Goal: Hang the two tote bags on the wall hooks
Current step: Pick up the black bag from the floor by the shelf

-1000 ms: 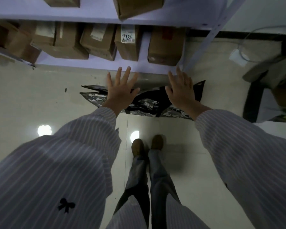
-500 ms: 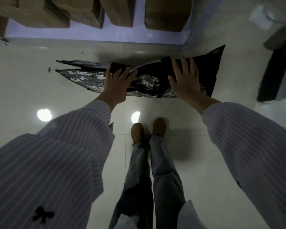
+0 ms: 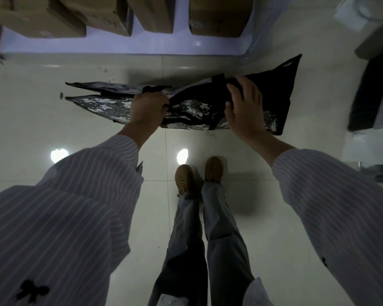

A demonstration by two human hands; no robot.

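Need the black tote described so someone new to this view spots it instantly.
Below the white shelf of cardboard boxes, two flat totes lie on the tiled floor. The black tote is the right one, under the right hand. It is plain dark, unlike the speckled camouflage tote that the left hand grips.

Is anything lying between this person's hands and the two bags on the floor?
Nothing visible. The left hand grips the camouflage-patterned fabric tote bag, and the right hand lies on the black fabric tote bag. The wall hooks are out of view, so that path cannot be judged.
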